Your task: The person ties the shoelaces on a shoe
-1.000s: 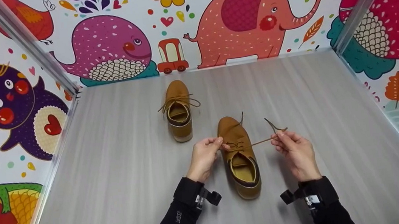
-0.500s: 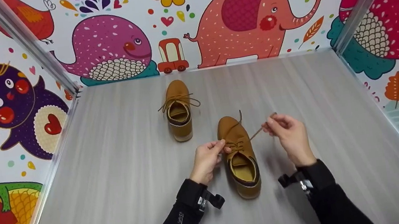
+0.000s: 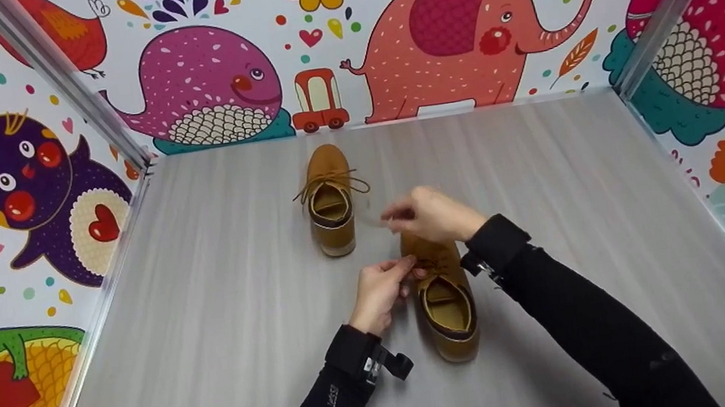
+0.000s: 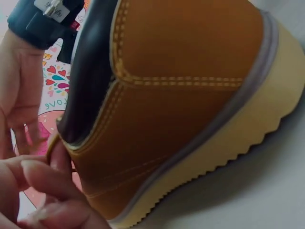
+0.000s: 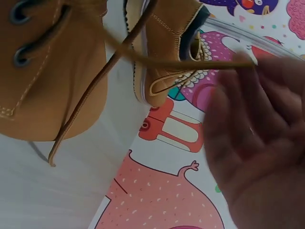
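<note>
Shoelace (image 5: 190,65) of the nearer tan lace-up shoe (image 3: 444,290) runs almost straight across the right wrist view into the blurred fingertips of the right hand (image 3: 436,215), which pinch it; from the head camera this strand is too faint to trace. The right wrist view alone also shows dark-rimmed eyelets (image 5: 21,56) and a loose lace end (image 5: 93,86) trailing past the toe. The left wrist view adds the pale sole (image 4: 238,138) with its serrated lower edge, and the left hand (image 3: 380,291) pinching a small bend of lace by the shoe's throat, thumb and fingers pressed together.

The nearer shoe stands right of centre on a grey wood-grain surface (image 3: 240,281), toe toward the far printed wall (image 3: 492,21). Open room lies left of the left hand and beyond the right forearm; the tighter spot is the gap between the right fingertips and the second shoe (image 3: 332,224), tied in a bow and standing near them.

Half a second ago the right hand was out to the right of the shoe; now it has crossed above the toe. The left hand keeps its place beside the lacing.
</note>
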### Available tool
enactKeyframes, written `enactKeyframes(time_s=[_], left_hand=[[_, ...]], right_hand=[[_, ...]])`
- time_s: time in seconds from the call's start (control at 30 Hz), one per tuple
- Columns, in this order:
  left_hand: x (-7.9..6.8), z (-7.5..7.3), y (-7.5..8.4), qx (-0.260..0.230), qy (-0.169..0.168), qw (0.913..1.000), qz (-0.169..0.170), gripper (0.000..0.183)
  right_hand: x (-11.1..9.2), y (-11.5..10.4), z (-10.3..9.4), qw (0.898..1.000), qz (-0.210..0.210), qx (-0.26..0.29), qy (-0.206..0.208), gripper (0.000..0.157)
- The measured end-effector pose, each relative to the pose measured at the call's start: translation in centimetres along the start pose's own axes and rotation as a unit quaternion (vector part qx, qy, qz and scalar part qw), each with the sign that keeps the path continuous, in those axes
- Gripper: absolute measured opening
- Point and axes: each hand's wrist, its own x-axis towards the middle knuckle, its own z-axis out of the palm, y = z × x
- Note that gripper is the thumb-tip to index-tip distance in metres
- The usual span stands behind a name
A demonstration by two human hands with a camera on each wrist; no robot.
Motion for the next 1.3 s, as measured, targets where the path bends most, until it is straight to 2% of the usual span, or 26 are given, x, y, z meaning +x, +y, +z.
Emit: enactKeyframes(time_s=[0.03, 0.1, 0.3, 0.43, 0.57, 0.67, 0.73, 0.77, 0.8, 0.83, 0.9, 0.93, 0.97, 1.0, 1.07, 1.13, 1.23, 1.3], left_hand=[[0.0, 0.0, 0.0, 0.001, -0.002, 1.0, 0.001, 0.022], [0.0, 0.0, 0.0, -0.001, -0.005, 1.0, 0.002, 0.023], [0.1, -0.2, -0.1, -0.015, 0.006, 0.9998, -0.01, 0.02], [0.0, 0.0, 0.2, -0.01, 0.007, 0.9999, -0.008, 0.02], [0.0, 0.3, 0.7, 0.006, 0.009, 0.9999, -0.001, 0.022], [-0.2, 0.4, 1.0, 0.029, 0.014, 0.9993, 0.017, 0.022], [-0.4, 0.2, 1.2, 0.078, 0.022, 0.9948, 0.061, 0.023], [-0.5, 0.1, 1.3, 0.12, 0.031, 0.9876, 0.097, 0.022], [-0.6, -0.1, 1.4, 0.17, 0.044, 0.9746, 0.139, 0.022], [-0.6, -0.3, 1.5, 0.222, 0.059, 0.9562, 0.181, 0.022], [-0.5, -0.8, 1.8, 0.322, 0.089, 0.9074, 0.256, 0.019], [-0.4, -1.1, 1.9, 0.362, 0.1, 0.883, 0.281, 0.017], [-0.2, -1.4, 2.1, 0.394, 0.102, 0.8643, 0.295, 0.019], [-0.1, -1.8, 2.2, 0.417, 0.093, 0.8533, 0.299, 0.02], [0.3, -2.4, 2.3, 0.449, 0.068, 0.8401, 0.297, 0.021], [0.4, -2.9, 2.3, 0.473, 0.051, 0.8314, 0.286, 0.016], [-0.2, -3.5, 1.9, 0.481, 0.038, 0.8299, 0.28, 0.007], [-0.8, -3.7, 1.6, 0.477, 0.034, 0.8341, 0.276, 0.008]], right_hand=[[-0.1, 0.1, 0.1, 1.0, 0.003, -0.018, -0.021, 0.024], [-0.5, 0.5, 0.2, 0.998, 0.003, -0.049, -0.031, 0.021], [-3.2, 0.8, 0.7, 0.995, -0.029, -0.094, 0.032, 0.007], [-5.4, 0.1, 1.5, 0.994, -0.022, -0.1, 0.047, 0.01], [-6.7, -0.5, 2.6, 0.989, -0.002, -0.127, 0.069, 0.014], [-7.1, -0.6, 3.4, 0.984, 0.0, -0.15, 0.098, 0.012], [-7.3, -0.6, 3.8, 0.982, -0.002, -0.154, 0.112, 0.01], [-7.4, -0.6, 4.0, 0.982, -0.002, -0.151, 0.115, 0.009], [-7.5, -0.6, 4.1, 0.983, -0.001, -0.145, 0.116, 0.009], [-7.6, -0.5, 4.2, 0.984, 0.002, -0.137, 0.115, 0.009], [-7.8, -0.4, 4.3, 0.987, 0.014, -0.118, 0.112, 0.009], [-7.9, -0.3, 4.3, 0.988, 0.021, -0.108, 0.109, 0.008], [-8.0, -0.3, 4.4, 0.989, 0.027, -0.097, 0.107, 0.008], [-8.1, -0.2, 4.4, 0.99, 0.033, -0.089, 0.105, 0.008], [-8.2, 0.0, 4.5, 0.992, 0.047, -0.07, 0.098, 0.008], [-8.3, 0.2, 4.6, 0.993, 0.055, -0.047, 0.094, 0.007], [-8.3, 0.4, 4.6, 0.993, 0.066, -0.006, 0.095, 0.005], [-8.3, 0.5, 4.3, 0.992, 0.069, 0.018, 0.103, 0.004]])
